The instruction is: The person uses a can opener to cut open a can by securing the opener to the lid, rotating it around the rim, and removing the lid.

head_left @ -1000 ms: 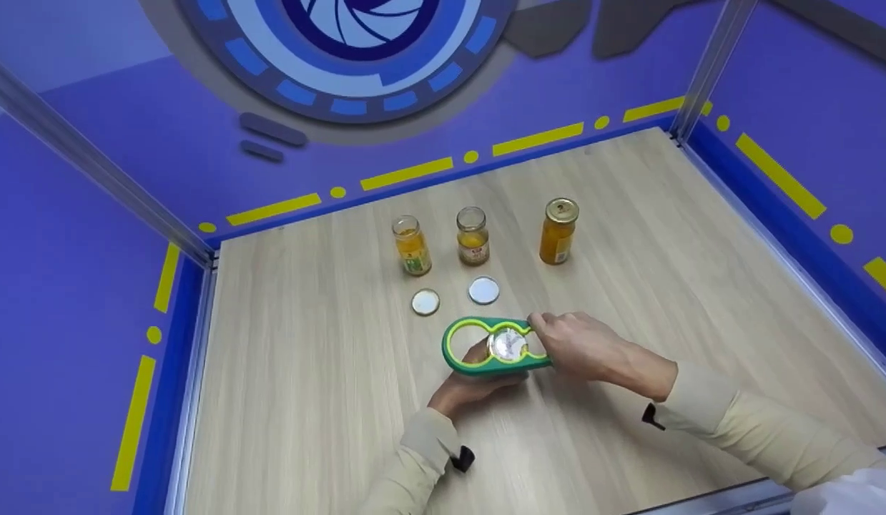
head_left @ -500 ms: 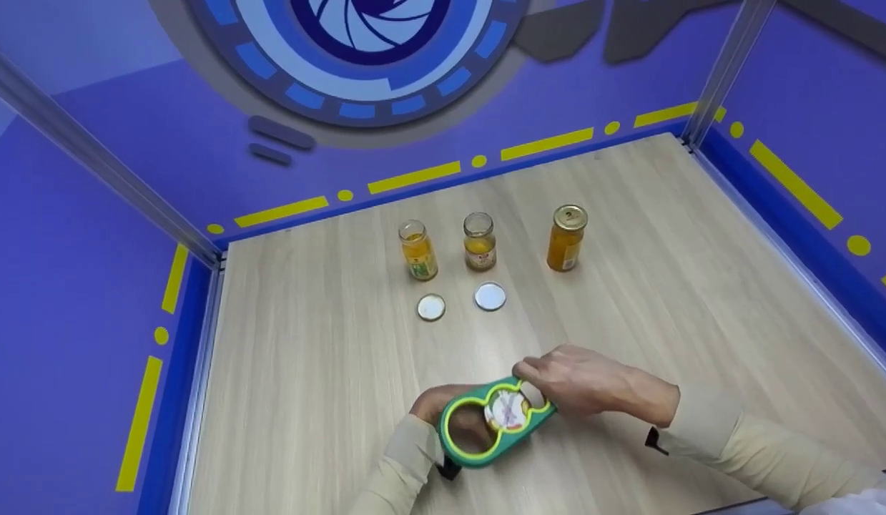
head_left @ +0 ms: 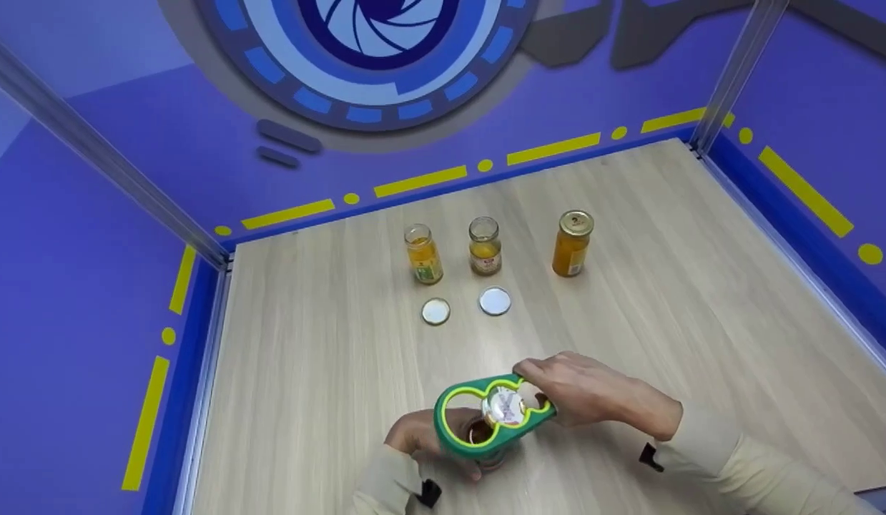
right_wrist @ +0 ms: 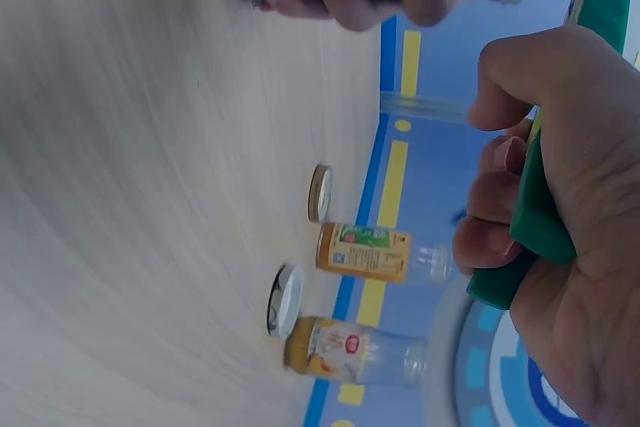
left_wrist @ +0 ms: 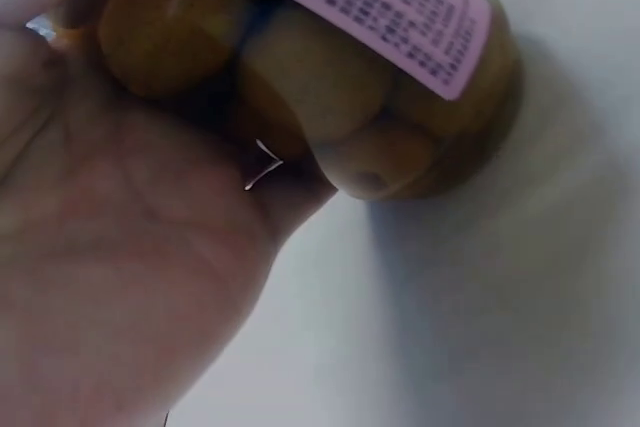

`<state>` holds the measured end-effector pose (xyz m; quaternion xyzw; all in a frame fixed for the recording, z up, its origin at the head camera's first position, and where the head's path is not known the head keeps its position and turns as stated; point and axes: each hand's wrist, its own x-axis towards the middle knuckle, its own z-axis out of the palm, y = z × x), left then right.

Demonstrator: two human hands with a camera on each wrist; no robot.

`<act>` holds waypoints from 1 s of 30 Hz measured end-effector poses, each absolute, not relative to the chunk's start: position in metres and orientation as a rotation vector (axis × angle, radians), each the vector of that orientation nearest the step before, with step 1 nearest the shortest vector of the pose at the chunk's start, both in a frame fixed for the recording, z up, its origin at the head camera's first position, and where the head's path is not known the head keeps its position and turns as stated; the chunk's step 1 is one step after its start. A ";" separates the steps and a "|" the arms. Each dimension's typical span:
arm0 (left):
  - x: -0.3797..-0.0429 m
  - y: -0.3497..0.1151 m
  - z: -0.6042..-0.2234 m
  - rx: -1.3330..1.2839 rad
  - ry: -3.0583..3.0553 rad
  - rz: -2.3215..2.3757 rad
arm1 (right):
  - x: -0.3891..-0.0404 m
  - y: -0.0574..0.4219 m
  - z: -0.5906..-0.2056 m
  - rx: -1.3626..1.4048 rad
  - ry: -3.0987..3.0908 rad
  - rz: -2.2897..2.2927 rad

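Observation:
My left hand (head_left: 414,431) grips a glass jar (left_wrist: 330,77) of round brown fruit with a pink label, its fingers wrapped round the body. In the right wrist view the jar's bare glass rim shows, tilted. My right hand (head_left: 593,392) holds the narrow end of a green multi-hole jar opener (head_left: 521,428) with a yellow-green lining. A round lid (head_left: 505,405) sits in the opener's middle hole, apart from the jar's mouth, which shows through the large hole. The opener hides much of the jar in the head view.
Two uncapped jars, a left one (head_left: 424,261) and a middle one (head_left: 485,257), stand toward the back. Before them lie two lids, one left (head_left: 435,312) and one right (head_left: 495,301). A capped orange jar (head_left: 571,250) stands right. Blue walls (head_left: 385,164) enclose the table.
Both hands have come nearer the person with jar and opener. The lid, earlier over the jar in the opener, is now off it, and the jar's mouth shows below. Standing jars stay put.

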<state>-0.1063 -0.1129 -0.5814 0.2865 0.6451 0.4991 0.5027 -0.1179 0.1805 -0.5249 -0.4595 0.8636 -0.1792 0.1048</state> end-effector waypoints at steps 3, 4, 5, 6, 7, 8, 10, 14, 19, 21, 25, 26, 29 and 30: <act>-0.103 -0.119 -0.582 0.664 1.589 1.215 | -0.118 0.187 -0.526 -1.274 2.571 -0.534; -0.102 -0.122 -0.583 0.660 1.591 1.224 | -0.118 0.190 -0.526 -1.247 2.582 -0.538; -0.100 -0.126 -0.584 0.656 1.599 1.235 | -0.118 0.192 -0.526 -1.215 2.595 -0.542; -0.099 -0.130 -0.585 0.656 1.600 1.256 | -0.118 0.195 -0.526 -1.182 2.608 -0.547; -0.098 -0.134 -0.586 0.654 1.610 1.271 | -0.118 0.198 -0.527 -1.151 2.625 -0.549; -0.097 -0.138 -0.587 0.667 1.604 1.296 | -0.118 0.200 -0.527 -1.121 2.641 -0.553; -0.096 -0.146 -0.589 0.671 1.592 1.349 | -0.119 0.205 -0.528 -1.069 2.669 -0.564; -0.094 -0.160 -0.590 0.645 1.611 1.451 | -0.120 0.214 -0.528 -1.006 2.707 -0.582; -0.095 -0.179 -0.589 0.587 1.700 1.509 | -0.122 0.224 -0.527 -0.946 2.728 -0.601; -0.097 -0.187 -0.589 0.574 1.719 1.536 | -0.122 0.226 -0.527 -0.931 2.738 -0.608; -0.103 -0.204 -0.589 0.558 1.747 1.590 | -0.123 0.229 -0.526 -0.909 2.765 -0.618; -0.104 -0.207 -0.589 0.550 1.761 1.599 | -0.123 0.230 -0.526 -0.898 2.767 -0.621; -0.108 -0.216 -0.589 0.500 1.798 1.618 | -0.122 0.230 -0.525 -0.865 2.769 -0.628; -0.109 -0.219 -0.589 0.474 1.813 1.623 | -0.122 0.230 -0.525 -0.854 2.765 -0.629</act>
